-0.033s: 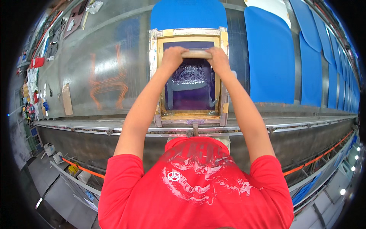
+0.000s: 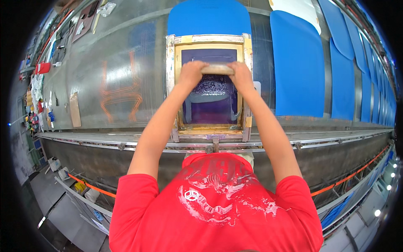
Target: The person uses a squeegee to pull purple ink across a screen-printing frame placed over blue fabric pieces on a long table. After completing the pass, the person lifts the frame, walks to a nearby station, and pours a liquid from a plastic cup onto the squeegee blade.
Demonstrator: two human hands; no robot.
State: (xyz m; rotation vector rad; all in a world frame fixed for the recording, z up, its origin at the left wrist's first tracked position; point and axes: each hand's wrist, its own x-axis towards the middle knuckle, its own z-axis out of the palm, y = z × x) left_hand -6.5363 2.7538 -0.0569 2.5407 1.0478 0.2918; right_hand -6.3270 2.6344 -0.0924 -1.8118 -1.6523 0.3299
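Fingers point(image 2: 191, 72) of the left hand point(image 2: 189, 75) and the right hand point(image 2: 241, 76) are curled tight around the ends of a wooden squeegee point(image 2: 216, 69), pressed onto the purple mesh of a printing screen point(image 2: 210, 90) (frame taped yellow). That screen lies on the long counter point(image 2: 113, 63), at 12 o'clock from the red shirt point(image 2: 214, 206). Blue fabric panels point(image 2: 298, 63) lie at 2 o'clock.
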